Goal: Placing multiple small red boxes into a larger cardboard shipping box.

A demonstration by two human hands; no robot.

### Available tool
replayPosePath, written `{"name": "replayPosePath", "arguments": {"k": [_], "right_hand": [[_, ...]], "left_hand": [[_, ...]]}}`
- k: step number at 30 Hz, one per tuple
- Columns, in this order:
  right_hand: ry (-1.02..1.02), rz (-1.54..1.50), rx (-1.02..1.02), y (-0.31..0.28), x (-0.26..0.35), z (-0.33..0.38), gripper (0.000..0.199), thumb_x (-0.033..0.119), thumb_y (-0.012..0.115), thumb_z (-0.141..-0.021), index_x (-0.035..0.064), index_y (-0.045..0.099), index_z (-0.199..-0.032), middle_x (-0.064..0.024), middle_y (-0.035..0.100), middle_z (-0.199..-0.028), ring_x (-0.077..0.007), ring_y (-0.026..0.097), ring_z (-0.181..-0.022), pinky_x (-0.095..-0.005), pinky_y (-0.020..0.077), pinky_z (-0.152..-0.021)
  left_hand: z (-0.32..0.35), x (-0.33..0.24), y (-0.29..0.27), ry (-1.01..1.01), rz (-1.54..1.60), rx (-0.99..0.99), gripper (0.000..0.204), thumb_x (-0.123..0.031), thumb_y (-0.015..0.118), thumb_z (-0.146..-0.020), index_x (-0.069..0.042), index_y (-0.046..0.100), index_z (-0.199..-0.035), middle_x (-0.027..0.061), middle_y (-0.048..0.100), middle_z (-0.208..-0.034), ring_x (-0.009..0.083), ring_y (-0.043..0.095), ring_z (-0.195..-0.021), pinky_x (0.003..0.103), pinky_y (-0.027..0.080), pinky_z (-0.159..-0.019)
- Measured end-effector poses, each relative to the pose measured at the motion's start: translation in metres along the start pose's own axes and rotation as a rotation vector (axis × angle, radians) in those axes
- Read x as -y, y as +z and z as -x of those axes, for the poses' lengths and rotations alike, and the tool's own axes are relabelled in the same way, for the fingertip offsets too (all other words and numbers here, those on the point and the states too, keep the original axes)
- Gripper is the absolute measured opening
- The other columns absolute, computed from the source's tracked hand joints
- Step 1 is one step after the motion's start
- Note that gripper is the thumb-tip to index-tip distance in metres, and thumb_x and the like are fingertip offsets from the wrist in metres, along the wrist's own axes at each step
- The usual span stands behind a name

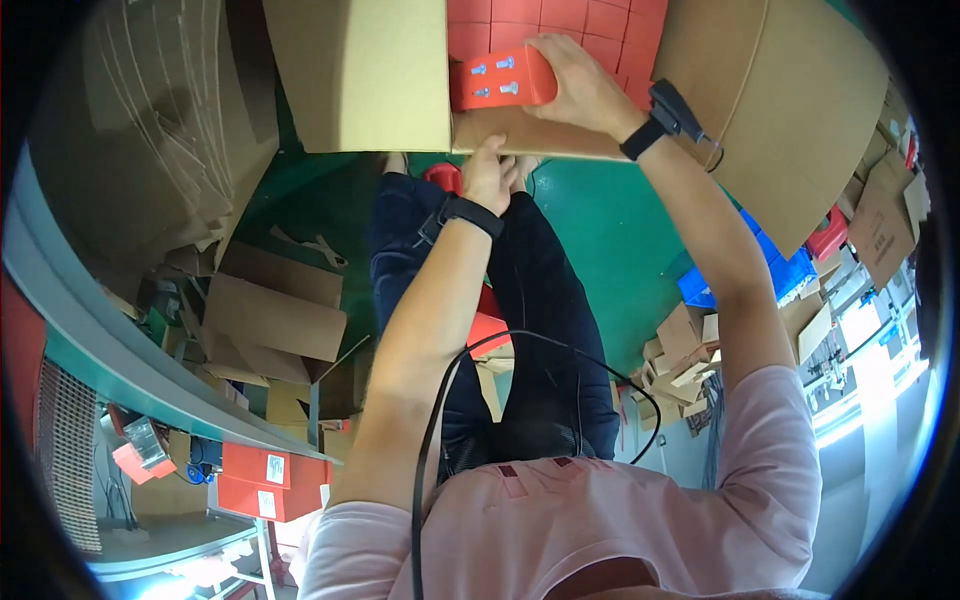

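Head view: right hand (575, 85) has its fingers wrapped round a small red rectangular box (500, 78), at the far edge over the big open brown cardboard carton (400, 80). Left hand (490, 175), just nearer, presses the carton's edge; can't tell its finger state.

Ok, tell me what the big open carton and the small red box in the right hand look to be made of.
Big carton: corrugated cardboard by the look, matte brown, with folded flaps and raw cut edges.
Small red box, held by the right hand: probably printed paperboard, smooth with a slight sheen and crisp folded corners, though thin plastic cannot be ruled out.
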State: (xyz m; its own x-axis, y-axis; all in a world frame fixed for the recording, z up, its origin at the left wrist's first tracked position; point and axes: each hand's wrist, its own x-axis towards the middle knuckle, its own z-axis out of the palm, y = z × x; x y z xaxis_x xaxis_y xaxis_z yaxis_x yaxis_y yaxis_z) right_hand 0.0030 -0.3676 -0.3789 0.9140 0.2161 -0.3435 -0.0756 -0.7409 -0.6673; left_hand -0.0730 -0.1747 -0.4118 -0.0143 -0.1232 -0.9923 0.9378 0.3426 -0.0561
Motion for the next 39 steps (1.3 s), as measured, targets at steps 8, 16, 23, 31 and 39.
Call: {"name": "replayPosePath", "arguments": {"k": [8,16,23,31,39], "right_hand": [[-0.08,0.167,0.309,0.017,-0.04,-0.074,0.072,0.025,0.078,-0.062,-0.0083,0.047,-0.119,-0.0243,0.056,-0.114,-0.0357,0.054,-0.109,-0.0387,0.0434,-0.096],[0.058,0.399,0.003,0.08,0.013,-0.009,0.083,0.03,0.077,-0.063,-0.0015,0.041,-0.13,-0.0171,0.05,-0.119,-0.0309,0.049,-0.111,-0.0439,0.0388,-0.096],[0.025,0.41,0.016,0.078,0.02,0.013,0.077,0.032,0.072,-0.07,-0.0011,0.04,-0.132,-0.0148,0.051,-0.12,-0.0316,0.048,-0.113,-0.0436,0.0388,-0.097],[0.043,0.14,0.251,0.068,0.014,0.005,0.063,0.021,0.067,-0.077,0.0038,0.043,-0.133,-0.0124,0.057,-0.118,-0.0291,0.054,-0.108,-0.0376,0.0504,-0.087],[0.323,0.015,0.246,0.063,0.028,-0.012,0.057,0.037,0.065,-0.076,0.0071,0.056,-0.124,-0.015,0.064,-0.108,-0.0341,0.057,-0.104,-0.0455,0.0507,-0.08]], "left_hand": [[-0.015,0.0,-0.018,0.094,0.154,0.364,0.023,-0.003,0.06,-0.082,-0.001,0.057,-0.105,0.0105,0.061,-0.108,0.0234,0.055,-0.111,0.041,0.037,-0.105],[-0.011,0.0,-0.028,0.129,0.209,0.345,0.023,-0.001,0.059,-0.082,-0.002,0.058,-0.106,0.0101,0.062,-0.108,0.0232,0.058,-0.107,0.041,0.039,-0.103],[-0.01,-0.001,-0.026,0.106,0.197,0.341,0.015,-0.003,0.059,-0.085,-0.002,0.061,-0.1,0.0086,0.063,-0.11,0.0223,0.057,-0.109,0.04,0.04,-0.103],[-0.01,-0.002,-0.027,0.102,0.199,0.39,0.029,0.0,0.06,-0.084,-0.005,0.056,-0.112,0.0079,0.061,-0.114,0.0223,0.056,-0.112,0.04,0.04,-0.104],[-0.004,-0.005,-0.026,0.109,0.203,0.349,0.036,0.003,0.06,-0.082,-0.006,0.054,-0.117,0.0072,0.06,-0.113,0.0227,0.057,-0.11,0.042,0.039,-0.104]]}}
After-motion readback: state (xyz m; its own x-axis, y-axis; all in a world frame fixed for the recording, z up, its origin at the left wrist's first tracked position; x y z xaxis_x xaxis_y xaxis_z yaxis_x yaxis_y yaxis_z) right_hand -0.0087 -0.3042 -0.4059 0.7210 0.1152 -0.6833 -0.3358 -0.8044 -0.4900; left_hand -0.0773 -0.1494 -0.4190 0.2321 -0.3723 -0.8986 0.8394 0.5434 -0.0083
